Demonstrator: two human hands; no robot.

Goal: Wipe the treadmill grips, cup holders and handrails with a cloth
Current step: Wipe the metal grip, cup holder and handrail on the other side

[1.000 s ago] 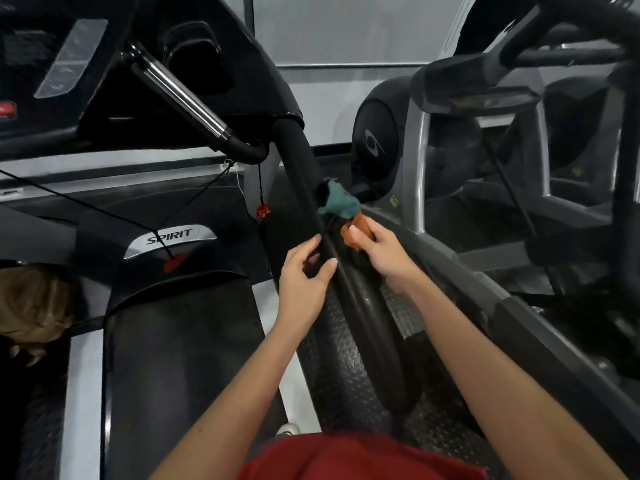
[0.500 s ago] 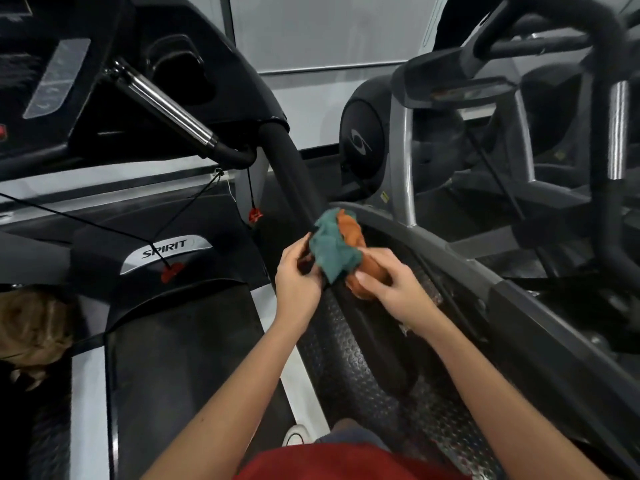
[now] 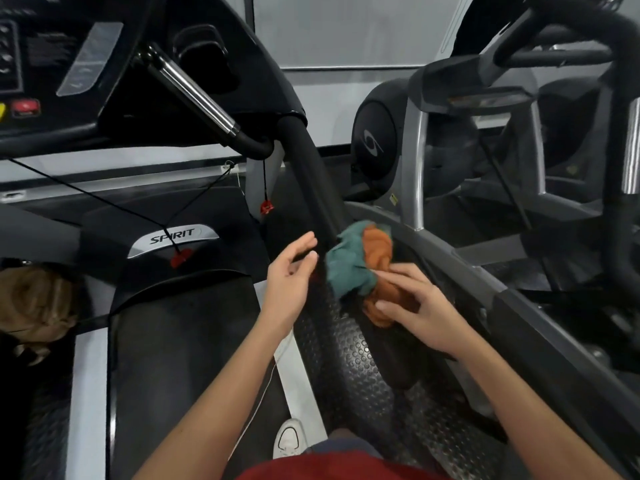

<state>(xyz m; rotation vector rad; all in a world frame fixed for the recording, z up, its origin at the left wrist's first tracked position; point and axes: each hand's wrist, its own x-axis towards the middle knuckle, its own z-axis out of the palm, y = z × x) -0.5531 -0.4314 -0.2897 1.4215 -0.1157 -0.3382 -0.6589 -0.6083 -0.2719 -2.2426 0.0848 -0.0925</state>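
Note:
A bunched teal and orange cloth point(image 3: 360, 268) lies over the treadmill's black right handrail point(image 3: 311, 168), which slopes from the console toward me. My right hand point(image 3: 415, 306) holds the cloth from the right, fingers curled over its orange part. My left hand point(image 3: 287, 278) hovers just left of the rail with fingers relaxed, holding nothing. A chrome pulse grip point(image 3: 194, 91) angles down from the console, with a dark cup holder point(image 3: 204, 50) behind it.
The treadmill belt point(image 3: 180, 375) and SPIRIT motor cover point(image 3: 173, 237) lie lower left. A red safety clip point(image 3: 180, 258) hangs on a cord. Another exercise machine point(image 3: 485, 150) stands to the right. Studded rubber flooring point(image 3: 363, 375) runs between them. Blond hair point(image 3: 31, 299) shows at far left.
The cloth and my right hand slid down the handrail toward me. My left hand, which touched the rail and then the cloth, has come off and opened.

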